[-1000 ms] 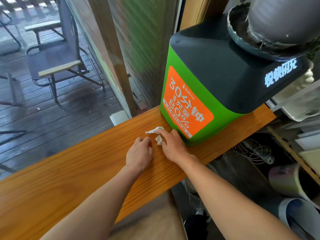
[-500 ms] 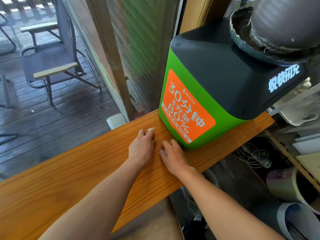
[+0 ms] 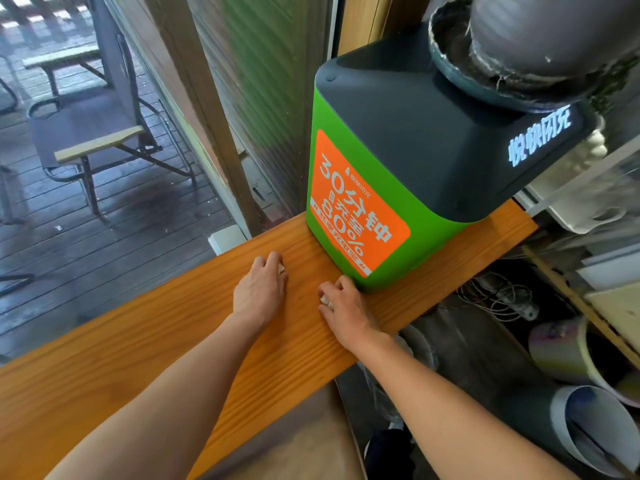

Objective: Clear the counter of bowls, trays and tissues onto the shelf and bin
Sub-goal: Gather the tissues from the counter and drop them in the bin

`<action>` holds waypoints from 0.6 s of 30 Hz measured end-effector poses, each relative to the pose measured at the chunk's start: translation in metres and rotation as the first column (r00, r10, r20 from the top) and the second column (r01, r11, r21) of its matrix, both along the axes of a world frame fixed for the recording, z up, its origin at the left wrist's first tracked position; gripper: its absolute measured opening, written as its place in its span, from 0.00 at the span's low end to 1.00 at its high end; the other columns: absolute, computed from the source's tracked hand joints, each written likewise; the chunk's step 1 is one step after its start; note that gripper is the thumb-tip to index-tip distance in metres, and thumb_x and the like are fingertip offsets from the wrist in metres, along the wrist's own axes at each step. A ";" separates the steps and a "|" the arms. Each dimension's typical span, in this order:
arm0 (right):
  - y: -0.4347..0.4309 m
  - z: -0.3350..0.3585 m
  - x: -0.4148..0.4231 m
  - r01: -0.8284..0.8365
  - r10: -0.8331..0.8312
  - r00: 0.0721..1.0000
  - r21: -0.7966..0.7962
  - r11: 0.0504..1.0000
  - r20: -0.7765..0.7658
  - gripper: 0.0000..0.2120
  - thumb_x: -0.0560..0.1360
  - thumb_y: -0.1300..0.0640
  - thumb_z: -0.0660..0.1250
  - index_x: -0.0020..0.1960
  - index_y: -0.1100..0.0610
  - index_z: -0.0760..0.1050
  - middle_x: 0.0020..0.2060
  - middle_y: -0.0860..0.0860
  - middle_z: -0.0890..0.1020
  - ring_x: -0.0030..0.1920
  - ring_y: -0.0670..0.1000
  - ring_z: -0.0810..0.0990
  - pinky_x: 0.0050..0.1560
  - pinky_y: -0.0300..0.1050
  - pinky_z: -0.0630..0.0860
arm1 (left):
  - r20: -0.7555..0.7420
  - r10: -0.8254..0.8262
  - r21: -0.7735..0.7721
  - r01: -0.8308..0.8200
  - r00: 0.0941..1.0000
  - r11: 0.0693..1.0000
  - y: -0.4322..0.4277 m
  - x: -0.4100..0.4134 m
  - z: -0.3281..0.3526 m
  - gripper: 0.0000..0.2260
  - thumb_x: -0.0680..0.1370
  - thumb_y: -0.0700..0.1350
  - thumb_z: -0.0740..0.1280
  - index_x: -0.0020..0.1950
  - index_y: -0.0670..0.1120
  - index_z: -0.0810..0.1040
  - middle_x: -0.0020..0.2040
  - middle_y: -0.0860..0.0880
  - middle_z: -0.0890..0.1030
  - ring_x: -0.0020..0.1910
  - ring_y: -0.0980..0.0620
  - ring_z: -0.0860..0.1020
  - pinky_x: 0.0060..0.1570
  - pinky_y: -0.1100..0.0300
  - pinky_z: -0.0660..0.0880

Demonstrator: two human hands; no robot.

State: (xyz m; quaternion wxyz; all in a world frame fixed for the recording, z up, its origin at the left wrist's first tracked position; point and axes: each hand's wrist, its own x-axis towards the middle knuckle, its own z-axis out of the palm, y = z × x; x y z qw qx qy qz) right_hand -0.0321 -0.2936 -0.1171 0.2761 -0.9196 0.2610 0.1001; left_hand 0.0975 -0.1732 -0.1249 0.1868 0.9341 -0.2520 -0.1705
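Observation:
Both my hands rest on the wooden counter (image 3: 145, 362) in front of a green and black machine. My left hand (image 3: 259, 289) is curled over a white tissue scrap (image 3: 281, 269); only a sliver of it shows at the fingertips. My right hand (image 3: 341, 306) is curled over another white tissue scrap (image 3: 325, 299), which peeks out under the fingers. The hands lie a palm's width apart. No bowls or trays are visible on the counter.
The green and black machine (image 3: 398, 174) with an orange label stands at the counter's right end, touching distance from my right hand. A dark plant pot (image 3: 526, 39) sits on top of it. Rolled tubes (image 3: 568, 403) and cables lie below right. A folding chair (image 3: 93, 126) stands outside.
A second ago two tissue scraps lay exposed between my fingers. Each hand has since closed over one scrap, and the hands have drawn apart.

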 end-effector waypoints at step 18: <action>-0.004 0.021 -0.035 0.067 -0.069 0.998 0.109 0.992 0.011 0.09 0.75 0.64 0.66 0.54 0.58 0.78 0.52 0.55 0.74 0.50 0.55 0.76 0.49 0.52 0.79 | -0.140 -0.114 -0.024 0.112 0.984 0.993 0.039 -0.043 0.019 0.11 0.84 0.52 0.53 0.50 0.47 0.69 0.45 0.48 0.76 0.40 0.50 0.75 0.40 0.54 0.73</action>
